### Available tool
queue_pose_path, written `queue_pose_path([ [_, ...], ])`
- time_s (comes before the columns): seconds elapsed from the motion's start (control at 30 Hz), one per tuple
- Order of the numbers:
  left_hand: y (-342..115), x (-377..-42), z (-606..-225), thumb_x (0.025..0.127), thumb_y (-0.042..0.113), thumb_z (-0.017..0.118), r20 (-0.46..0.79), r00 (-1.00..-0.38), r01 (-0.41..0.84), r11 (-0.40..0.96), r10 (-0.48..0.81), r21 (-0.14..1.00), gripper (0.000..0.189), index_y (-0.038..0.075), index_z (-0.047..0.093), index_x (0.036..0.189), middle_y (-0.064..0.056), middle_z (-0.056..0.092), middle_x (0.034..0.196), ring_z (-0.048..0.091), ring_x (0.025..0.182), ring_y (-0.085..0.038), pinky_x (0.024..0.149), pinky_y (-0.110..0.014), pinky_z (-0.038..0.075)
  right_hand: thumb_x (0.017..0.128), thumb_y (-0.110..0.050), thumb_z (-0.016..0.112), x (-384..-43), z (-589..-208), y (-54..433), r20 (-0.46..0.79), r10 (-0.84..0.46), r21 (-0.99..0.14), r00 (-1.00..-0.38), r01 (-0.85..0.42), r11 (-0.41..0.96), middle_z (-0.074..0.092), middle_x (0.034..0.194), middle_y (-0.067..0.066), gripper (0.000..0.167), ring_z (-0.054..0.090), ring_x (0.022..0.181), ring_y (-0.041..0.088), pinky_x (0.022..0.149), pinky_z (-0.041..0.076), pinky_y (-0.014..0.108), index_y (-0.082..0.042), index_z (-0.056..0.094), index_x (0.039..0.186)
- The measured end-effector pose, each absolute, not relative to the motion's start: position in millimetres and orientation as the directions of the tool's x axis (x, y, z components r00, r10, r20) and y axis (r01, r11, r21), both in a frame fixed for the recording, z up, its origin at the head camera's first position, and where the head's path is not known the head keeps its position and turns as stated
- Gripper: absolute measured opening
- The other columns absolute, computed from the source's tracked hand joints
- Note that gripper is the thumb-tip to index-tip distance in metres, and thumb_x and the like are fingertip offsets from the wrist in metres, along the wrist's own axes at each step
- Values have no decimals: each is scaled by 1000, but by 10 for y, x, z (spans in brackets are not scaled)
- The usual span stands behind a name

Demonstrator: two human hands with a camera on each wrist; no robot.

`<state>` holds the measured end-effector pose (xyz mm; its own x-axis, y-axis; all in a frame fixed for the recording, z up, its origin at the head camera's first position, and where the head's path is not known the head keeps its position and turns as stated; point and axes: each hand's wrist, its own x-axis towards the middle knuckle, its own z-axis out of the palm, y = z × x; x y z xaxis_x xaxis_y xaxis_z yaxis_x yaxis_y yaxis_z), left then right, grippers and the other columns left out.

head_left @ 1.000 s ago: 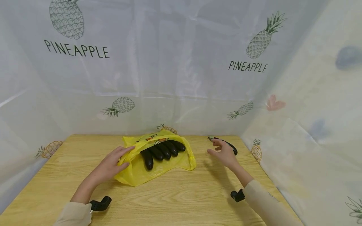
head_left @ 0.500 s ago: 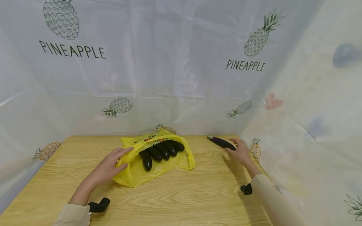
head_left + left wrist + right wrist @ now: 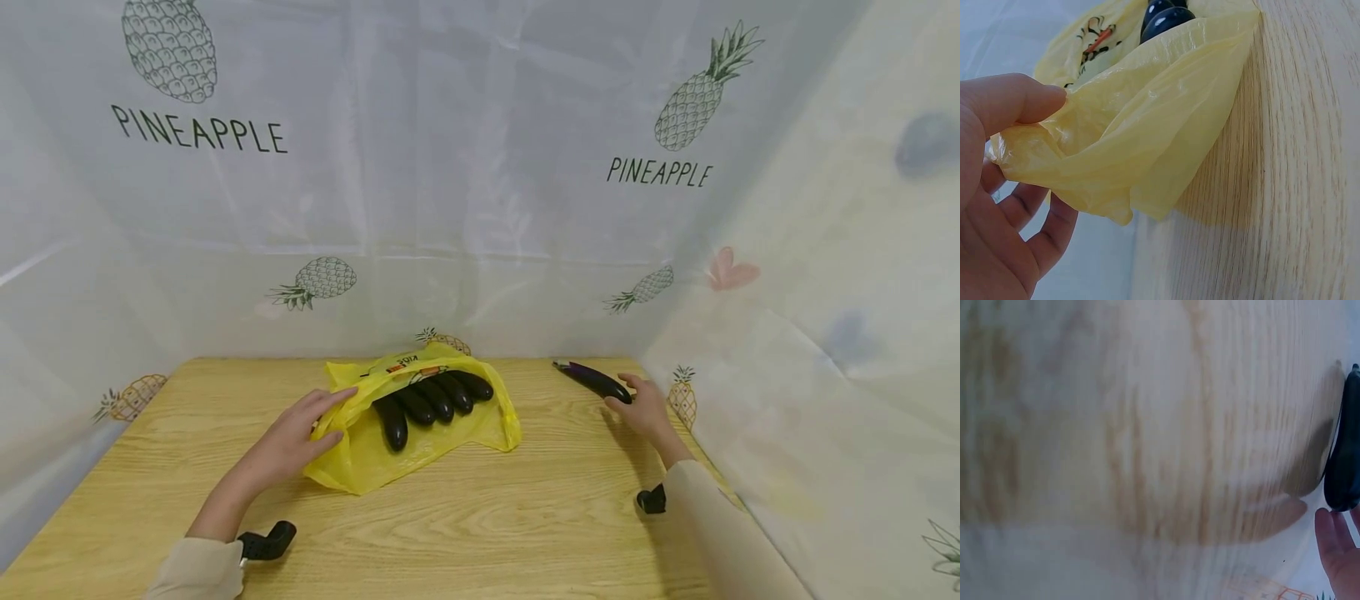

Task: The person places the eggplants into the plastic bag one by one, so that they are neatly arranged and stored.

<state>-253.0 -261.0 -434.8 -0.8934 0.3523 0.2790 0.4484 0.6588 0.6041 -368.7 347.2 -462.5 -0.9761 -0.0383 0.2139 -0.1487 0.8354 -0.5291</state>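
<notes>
In the head view, a yellow plastic bag (image 3: pixel 465 440) lies on its side with its mouth toward me. Several dark eggplants (image 3: pixel 394 422) lie side by side inside, blunt ends outward. My left hand (image 3: pixel 288 433) holds the left edge of the bag's mouth between thumb and fingers; the left wrist view shows the thumb (image 3: pixel 1019 100) over the film. At the far right, a single eggplant (image 3: pixel 588 378) lies with its stem end away from me. My right hand (image 3: pixel 651 414) pinches its blunt end, thumb and fingers on either side. Only fingertips of this hand appear in the right wrist view.
A wood-grain table (image 3: pixel 480 533) carries everything. A pineapple-print sheet (image 3: pixel 450 167) hangs behind it, and another sheet (image 3: pixel 847 333) hangs close along the right side. Black camera mounts (image 3: pixel 268 542) sit at both wrists.
My right hand has moved right, from over the single eggplant to its blunt end, and takes hold there. My left hand and the bag have stayed in place.
</notes>
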Motion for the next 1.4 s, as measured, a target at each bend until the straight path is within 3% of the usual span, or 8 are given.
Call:
queue_pose_path([
  [0.53,-2621,-2544,-4367,103,7,70,280,-894,447,661,350,603,67,16,44,164,-17,55,147,58,124,-35,94,-54,51,106,-22,66,-3729,-4631,3437,175,-32,-554,-984,-126,823,43,152,39,65,43,137,59,108,42,71,6,40,159],
  [0.83,-2618,-2552,-4379,103,7,70,290,-890,456,656,353,601,67,16,44,164,-17,54,149,56,132,-41,101,-62,49,106,-18,66,-3730,-4621,3451,167,-45,-533,-985,-129,836,52,146,39,58,58,122,55,97,52,65,7,47,155],
  [1.2,-2603,-2536,-4364,102,5,70,287,-892,452,656,350,604,67,13,44,163,-19,54,149,56,130,-41,98,-60,50,104,-13,67,-3747,-4577,3485,107,-61,-523,-992,-108,845,55,143,39,55,64,116,52,82,60,53,6,49,153],
  [1.4,-2609,-2537,-4366,102,5,70,284,-893,449,658,349,605,67,13,44,163,-19,54,149,57,130,-41,98,-59,50,103,-14,69,-3755,-4519,3480,86,-92,-498,-992,-123,858,58,138,39,55,65,115,52,84,59,55,7,50,151],
])
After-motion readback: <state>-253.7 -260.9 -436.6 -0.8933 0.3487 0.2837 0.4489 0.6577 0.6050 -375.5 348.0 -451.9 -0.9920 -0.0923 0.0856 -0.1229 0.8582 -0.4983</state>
